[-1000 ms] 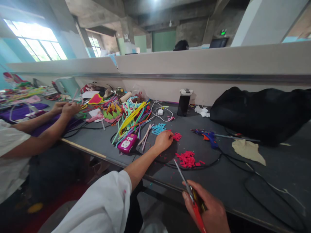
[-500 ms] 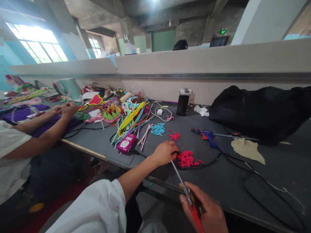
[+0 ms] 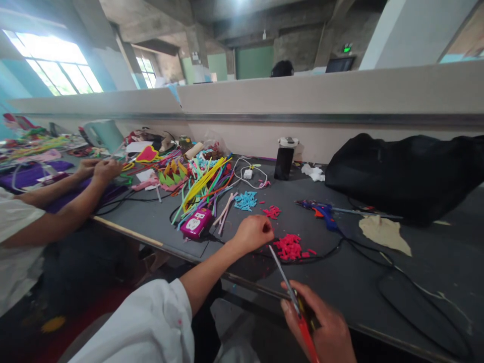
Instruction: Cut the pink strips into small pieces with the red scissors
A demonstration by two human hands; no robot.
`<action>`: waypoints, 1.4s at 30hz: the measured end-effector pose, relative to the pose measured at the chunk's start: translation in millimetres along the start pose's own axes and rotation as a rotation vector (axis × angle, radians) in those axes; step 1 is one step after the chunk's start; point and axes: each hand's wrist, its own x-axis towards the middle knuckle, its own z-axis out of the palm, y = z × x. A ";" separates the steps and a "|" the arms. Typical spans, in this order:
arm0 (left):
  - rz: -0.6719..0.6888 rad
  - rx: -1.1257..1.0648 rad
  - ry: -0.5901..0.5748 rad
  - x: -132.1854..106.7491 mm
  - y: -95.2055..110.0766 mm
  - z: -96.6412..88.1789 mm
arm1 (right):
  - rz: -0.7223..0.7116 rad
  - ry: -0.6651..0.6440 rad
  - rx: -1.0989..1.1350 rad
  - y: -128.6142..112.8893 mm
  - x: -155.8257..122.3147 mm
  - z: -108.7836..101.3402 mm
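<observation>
My left hand (image 3: 254, 233) is over the table beside a heap of short red pieces (image 3: 290, 247). Its fingers are curled into a loose ring, and what they hold, if anything, is hidden. My right hand (image 3: 321, 322), at the table's front edge, is closed around scissors (image 3: 285, 277) with a red handle. Their narrow metal blades point up and left, the tip just short of my left hand. A smaller red heap (image 3: 271, 212) and a heap of short light-blue pieces (image 3: 245, 200) lie beyond my left hand.
A blue glue gun (image 3: 321, 212) lies to the right, its black cable crossing the table. Left stand a purple power socket (image 3: 196, 223) and a bundle of coloured fuzzy stems (image 3: 206, 184). Behind are a phone (image 3: 283, 164) and a black bag (image 3: 401, 176). A co-worker's hands (image 3: 102, 170) work far left.
My left hand has shifted slightly left and up, off the edge of the red heap, and its fingers form a rounder ring. My right hand with the scissors has barely moved.
</observation>
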 end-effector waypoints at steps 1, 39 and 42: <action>-0.025 -0.083 0.011 0.1 2.1 -4.2 | 0.016 0.025 -0.012 0.0 0.9 -0.7; 0.216 -0.548 -0.185 -58.0 65.2 15.9 | 0.153 0.223 -0.368 16.0 17.4 -24.3; 0.261 -0.515 -0.148 -58.7 66.3 15.8 | 0.164 0.196 -0.336 14.9 17.5 -25.7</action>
